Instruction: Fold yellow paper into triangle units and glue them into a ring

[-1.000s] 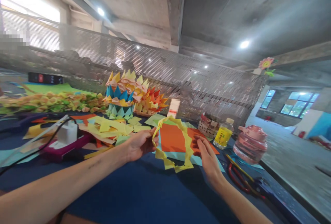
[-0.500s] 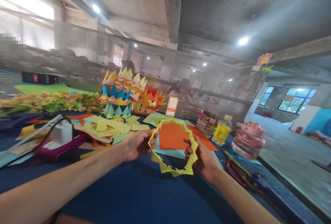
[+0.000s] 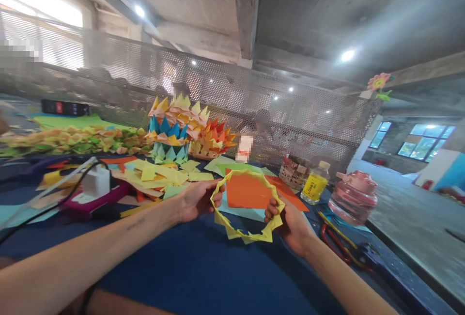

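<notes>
Between my hands is a ring of folded yellow paper (image 3: 248,238) with pointed tips round its edge, held up above the dark blue table. My left hand (image 3: 198,200) pinches its left side. Round its right side curl the fingers of my right hand (image 3: 292,223). Orange paper sheets (image 3: 247,193) lie behind the ring, on top of a light blue sheet (image 3: 232,211). Beyond them stand stacked folded-paper crowns (image 3: 169,133) in blue, peach, yellow and pale green, with an orange-red one (image 3: 217,138) beside them.
Loose yellow paper pieces (image 3: 148,173) and a magenta power strip (image 3: 112,195) with a white plug lie left. To the right are a yellow-labelled bottle (image 3: 314,185), a pink water jug (image 3: 353,198), red-handled pliers (image 3: 334,244) and a woven basket (image 3: 292,173). A perforated screen (image 3: 225,97) stands behind.
The ring has turned slightly, its right side opening a little wider as my right hand shifts right. My view has swung slightly left. Both hands keep hold of the ring.
</notes>
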The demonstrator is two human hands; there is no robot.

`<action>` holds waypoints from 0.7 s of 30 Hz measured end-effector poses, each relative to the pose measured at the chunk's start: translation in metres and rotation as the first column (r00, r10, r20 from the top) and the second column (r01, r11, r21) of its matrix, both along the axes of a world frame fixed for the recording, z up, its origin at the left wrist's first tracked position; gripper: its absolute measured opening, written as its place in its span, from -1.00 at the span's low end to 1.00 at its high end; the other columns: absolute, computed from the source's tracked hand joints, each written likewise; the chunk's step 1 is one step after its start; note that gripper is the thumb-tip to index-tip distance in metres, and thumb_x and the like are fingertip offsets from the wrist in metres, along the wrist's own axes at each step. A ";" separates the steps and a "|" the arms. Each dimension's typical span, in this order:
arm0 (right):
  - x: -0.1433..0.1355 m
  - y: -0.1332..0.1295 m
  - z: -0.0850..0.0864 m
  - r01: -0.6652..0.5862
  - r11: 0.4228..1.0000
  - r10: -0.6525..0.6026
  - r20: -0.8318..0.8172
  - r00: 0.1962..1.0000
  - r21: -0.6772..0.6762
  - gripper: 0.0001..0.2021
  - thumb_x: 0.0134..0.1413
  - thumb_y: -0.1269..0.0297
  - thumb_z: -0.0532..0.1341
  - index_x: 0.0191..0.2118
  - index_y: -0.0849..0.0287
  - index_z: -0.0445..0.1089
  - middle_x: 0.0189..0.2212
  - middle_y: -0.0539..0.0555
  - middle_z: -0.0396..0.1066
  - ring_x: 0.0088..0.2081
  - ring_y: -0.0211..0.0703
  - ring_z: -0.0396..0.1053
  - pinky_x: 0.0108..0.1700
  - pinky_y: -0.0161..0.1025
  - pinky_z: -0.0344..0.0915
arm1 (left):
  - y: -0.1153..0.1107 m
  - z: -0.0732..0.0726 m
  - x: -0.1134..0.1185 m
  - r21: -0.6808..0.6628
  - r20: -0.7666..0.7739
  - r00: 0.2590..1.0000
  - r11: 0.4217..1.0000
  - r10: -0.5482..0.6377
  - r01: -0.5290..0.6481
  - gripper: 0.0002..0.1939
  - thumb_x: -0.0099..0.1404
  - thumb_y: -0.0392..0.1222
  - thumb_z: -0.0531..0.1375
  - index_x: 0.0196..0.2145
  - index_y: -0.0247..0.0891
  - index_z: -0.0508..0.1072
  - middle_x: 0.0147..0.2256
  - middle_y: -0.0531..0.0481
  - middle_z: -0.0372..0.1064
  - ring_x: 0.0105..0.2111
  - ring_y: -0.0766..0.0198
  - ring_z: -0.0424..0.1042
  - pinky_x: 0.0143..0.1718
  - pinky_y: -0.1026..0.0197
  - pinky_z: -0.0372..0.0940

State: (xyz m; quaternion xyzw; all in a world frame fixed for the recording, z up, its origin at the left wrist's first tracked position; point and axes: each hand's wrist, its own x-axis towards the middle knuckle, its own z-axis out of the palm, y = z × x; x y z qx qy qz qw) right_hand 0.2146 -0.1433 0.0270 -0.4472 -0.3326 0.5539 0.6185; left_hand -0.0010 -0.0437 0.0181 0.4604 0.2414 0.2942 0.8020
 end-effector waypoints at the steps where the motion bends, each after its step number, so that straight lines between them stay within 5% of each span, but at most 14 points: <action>1: 0.000 0.000 0.000 -0.010 1.000 0.010 -0.005 1.000 -0.001 -0.73 0.13 0.24 0.12 -0.56 0.16 0.19 -0.69 -0.12 0.07 -0.61 -0.32 0.14 -0.48 -0.33 0.20 | 0.000 0.001 0.000 0.001 -0.005 1.000 1.000 -0.002 0.002 -0.77 0.30 -0.14 0.05 -0.47 -0.30 0.30 -0.66 0.15 0.05 -0.67 0.42 0.18 -0.69 0.41 0.04; 12: -0.001 -0.001 0.001 -0.043 0.999 0.043 0.000 0.999 0.003 -0.73 0.10 0.21 0.16 -0.56 0.15 0.17 -0.69 -0.13 0.04 -0.62 -0.33 0.11 -0.48 -0.33 0.20 | -0.005 0.003 -0.001 0.046 -0.070 0.997 0.998 -0.030 0.033 -0.72 0.27 -0.08 0.08 -0.53 -0.29 0.28 -0.70 0.13 0.10 -0.69 0.40 0.21 -0.71 0.40 0.02; 17: -0.003 -0.004 0.002 -0.126 0.992 0.126 0.026 0.992 -0.013 -0.78 0.05 0.20 0.19 -0.51 0.16 0.20 -0.69 -0.15 0.02 -0.60 -0.34 0.11 -0.50 -0.37 0.17 | -0.005 0.004 -0.002 0.135 -0.122 0.991 0.989 -0.052 0.068 -0.80 0.21 -0.15 0.15 -0.40 -0.36 0.43 -0.52 -0.09 0.42 -0.51 0.25 0.41 -0.51 0.30 0.24; 21: -0.005 -0.007 0.002 -0.164 0.986 0.164 -0.008 0.986 -0.002 -0.78 0.04 0.23 0.21 -0.51 0.16 0.19 -0.69 -0.17 -0.05 -0.63 -0.38 0.01 -0.60 -0.44 0.07 | -0.002 0.003 -0.002 0.094 0.009 1.000 0.996 0.002 -0.002 -0.80 0.27 -0.19 0.12 -0.31 -0.40 0.46 -0.40 -0.16 0.46 -0.40 0.21 0.45 -0.36 0.25 0.29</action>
